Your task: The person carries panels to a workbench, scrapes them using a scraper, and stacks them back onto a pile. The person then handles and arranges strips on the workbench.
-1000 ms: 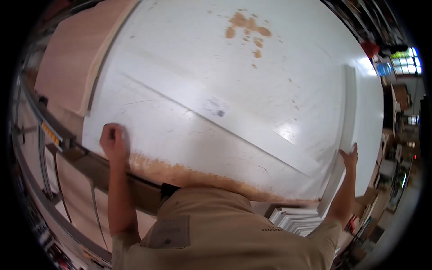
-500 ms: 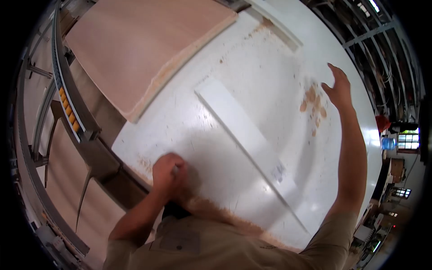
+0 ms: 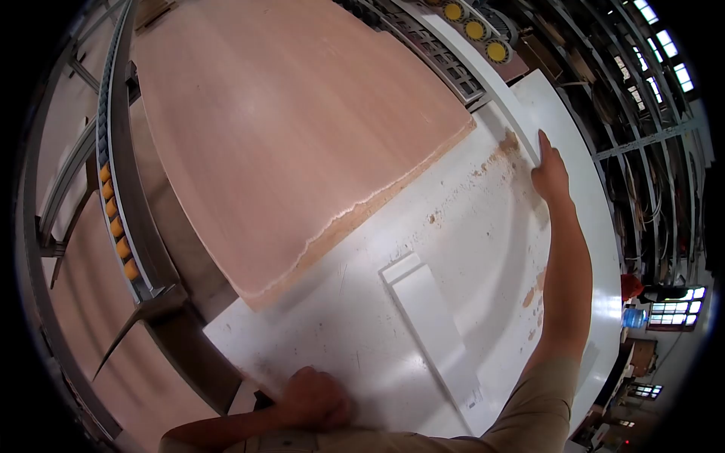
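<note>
My right hand (image 3: 552, 177) is at the near end of a long white strip (image 3: 502, 98) on the right of the white worktable (image 3: 362, 302). The index finger lies straight along one edge and the thumb is at the other side, so the hand appears closed around the strip's end. My left hand (image 3: 317, 400) is a blurred fist low over the table's near edge, close to my body; anything inside it is hidden. Between the hands lies a narrow white board (image 3: 430, 317) with a stepped end, flat on the table.
A large pinkish-brown wood panel (image 3: 294, 143) with a ragged near edge covers the far left. Roller conveyor rails (image 3: 113, 211) run along the left, and yellow rollers (image 3: 474, 30) show at the back. Sawdust (image 3: 498, 155) lies beside the strip. Racks (image 3: 642, 151) stand right.
My right hand has gone from open in the air to the end of the long white strip. My view has shifted toward the large panel. My left fist now appears lower in view.
</note>
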Motion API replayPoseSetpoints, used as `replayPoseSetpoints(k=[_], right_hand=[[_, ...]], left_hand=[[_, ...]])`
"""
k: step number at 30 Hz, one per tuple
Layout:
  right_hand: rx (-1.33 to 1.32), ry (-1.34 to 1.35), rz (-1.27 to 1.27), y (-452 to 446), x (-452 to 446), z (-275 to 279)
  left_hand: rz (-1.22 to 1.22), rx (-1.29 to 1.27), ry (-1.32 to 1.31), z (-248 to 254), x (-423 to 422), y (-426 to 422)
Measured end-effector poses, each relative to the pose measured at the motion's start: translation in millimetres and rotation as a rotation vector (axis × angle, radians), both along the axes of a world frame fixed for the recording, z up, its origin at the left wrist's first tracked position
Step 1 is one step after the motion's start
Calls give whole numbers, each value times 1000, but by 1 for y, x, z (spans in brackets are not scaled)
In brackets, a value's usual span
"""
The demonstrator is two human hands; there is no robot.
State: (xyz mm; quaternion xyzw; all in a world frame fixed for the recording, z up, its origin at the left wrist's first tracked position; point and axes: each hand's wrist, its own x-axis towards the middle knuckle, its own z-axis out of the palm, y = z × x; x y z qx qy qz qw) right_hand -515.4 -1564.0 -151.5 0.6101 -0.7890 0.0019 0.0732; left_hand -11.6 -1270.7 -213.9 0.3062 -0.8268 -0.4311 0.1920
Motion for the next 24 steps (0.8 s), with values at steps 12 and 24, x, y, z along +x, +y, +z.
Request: replayPoseSetpoints(k=[12,24], right_hand=[[534,-1759,-441,485,159,111],[76,-1640,-25,661,270,22]], left_hand=[[270,388,585,32,-28,-10],[155,644,799,170,-49,23]])
